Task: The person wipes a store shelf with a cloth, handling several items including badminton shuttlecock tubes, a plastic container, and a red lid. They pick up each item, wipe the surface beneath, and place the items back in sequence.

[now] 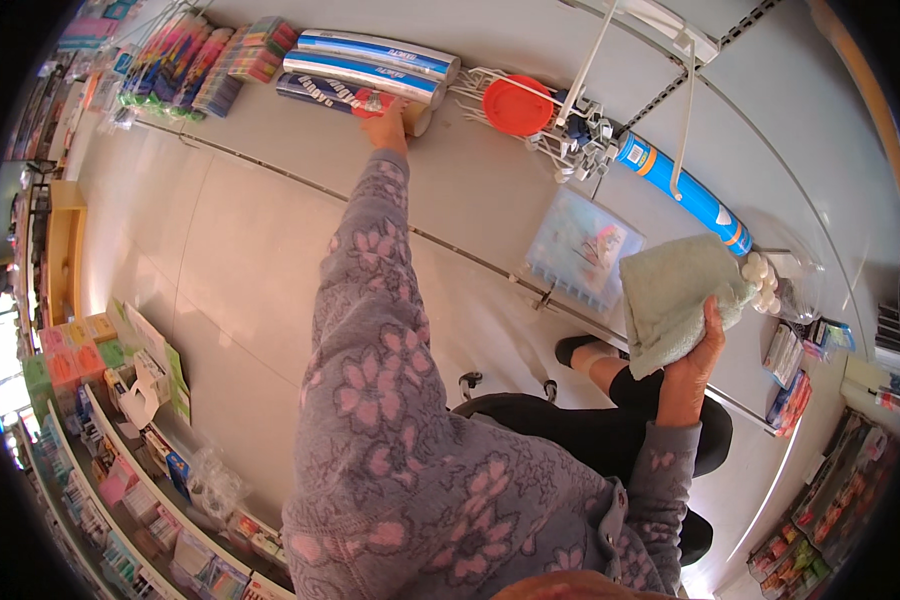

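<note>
My left hand (387,129) reaches far forward and grips a dark blue cylindrical tube (319,91) near its red-printed end. Two silver-and-blue tubes (375,61) lie against that one on the pale shelf (465,169); they look like shuttlecock tubes. Some of my left fingers are hard to make out. In my right hand (694,360) is a folded pale green cloth (679,300), with the thumb on its near side and the fingers hidden behind it. Close to the cloth lie a clear plastic packet (585,244) and a bright blue tube (682,191).
White wire hooks (581,150) are heaped around a red round dish (517,105). A metal prong (686,127) juts over the shelf. White balls (763,283) in plastic lie at right. Colourful packs (169,64) stand at the far left. Stocked shelving (142,480) runs behind at lower left.
</note>
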Available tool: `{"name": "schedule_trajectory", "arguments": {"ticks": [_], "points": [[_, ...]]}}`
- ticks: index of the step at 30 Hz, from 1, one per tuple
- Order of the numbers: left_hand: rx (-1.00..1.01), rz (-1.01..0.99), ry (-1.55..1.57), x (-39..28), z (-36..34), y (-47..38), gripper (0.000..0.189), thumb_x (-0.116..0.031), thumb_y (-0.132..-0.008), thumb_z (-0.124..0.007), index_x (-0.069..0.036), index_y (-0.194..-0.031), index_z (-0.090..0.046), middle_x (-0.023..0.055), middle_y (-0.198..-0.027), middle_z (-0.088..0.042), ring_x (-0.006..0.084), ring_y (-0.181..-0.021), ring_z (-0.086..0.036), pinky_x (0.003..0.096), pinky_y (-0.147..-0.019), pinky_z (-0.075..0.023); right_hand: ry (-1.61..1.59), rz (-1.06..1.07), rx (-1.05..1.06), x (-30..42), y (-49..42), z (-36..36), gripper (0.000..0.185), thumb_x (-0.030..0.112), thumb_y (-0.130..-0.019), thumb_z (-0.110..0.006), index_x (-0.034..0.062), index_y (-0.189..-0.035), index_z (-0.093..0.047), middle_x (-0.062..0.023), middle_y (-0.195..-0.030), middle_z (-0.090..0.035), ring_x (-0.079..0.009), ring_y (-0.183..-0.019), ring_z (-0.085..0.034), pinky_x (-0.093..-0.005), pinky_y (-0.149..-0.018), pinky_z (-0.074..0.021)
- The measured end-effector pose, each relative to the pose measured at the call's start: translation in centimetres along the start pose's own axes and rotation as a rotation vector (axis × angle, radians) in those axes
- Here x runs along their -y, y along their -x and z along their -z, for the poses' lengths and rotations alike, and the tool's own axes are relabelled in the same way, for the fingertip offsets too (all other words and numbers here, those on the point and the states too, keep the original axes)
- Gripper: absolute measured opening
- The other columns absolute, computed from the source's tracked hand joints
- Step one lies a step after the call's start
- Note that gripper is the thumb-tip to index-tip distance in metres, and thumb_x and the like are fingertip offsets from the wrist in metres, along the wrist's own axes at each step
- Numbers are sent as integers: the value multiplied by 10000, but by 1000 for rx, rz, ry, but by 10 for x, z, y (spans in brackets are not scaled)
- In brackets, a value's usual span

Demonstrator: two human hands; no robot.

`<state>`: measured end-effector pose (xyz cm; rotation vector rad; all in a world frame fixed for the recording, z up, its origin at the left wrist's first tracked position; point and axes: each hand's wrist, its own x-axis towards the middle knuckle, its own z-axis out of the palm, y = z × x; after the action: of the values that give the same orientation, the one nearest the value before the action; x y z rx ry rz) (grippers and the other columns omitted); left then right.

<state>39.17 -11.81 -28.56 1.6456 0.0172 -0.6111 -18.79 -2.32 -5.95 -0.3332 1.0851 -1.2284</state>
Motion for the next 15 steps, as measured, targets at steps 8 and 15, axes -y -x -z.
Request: {"name": "schedule_trajectory", "arguments": {"ticks": [8, 15], "points": [[-237, -300, -394, 0, 4, 38, 1139, -470, -665, -893, 80, -1467, -299, 358, -1331, -459, 490, -1218, -515, 515, -1055, -444, 23, -8, 8, 0, 2, -2, 663, 275, -874, -780, 69, -1436, -493, -117, -1375, -583, -339, -1275, -549, -510, -1101, -437], [-103, -427, -532, -8, 4, 71, 1356, -465, -595, -918, 74, -1557, -128, 346, -1379, -424, 493, -1296, -419, 534, -1116, -349, 32, -6, 30, -1, 2, 1, 666, 278, -877, -779, 64, -1439, -491, -124, -1382, -581, -342, -1279, -547, -512, -1107, -430]]}}
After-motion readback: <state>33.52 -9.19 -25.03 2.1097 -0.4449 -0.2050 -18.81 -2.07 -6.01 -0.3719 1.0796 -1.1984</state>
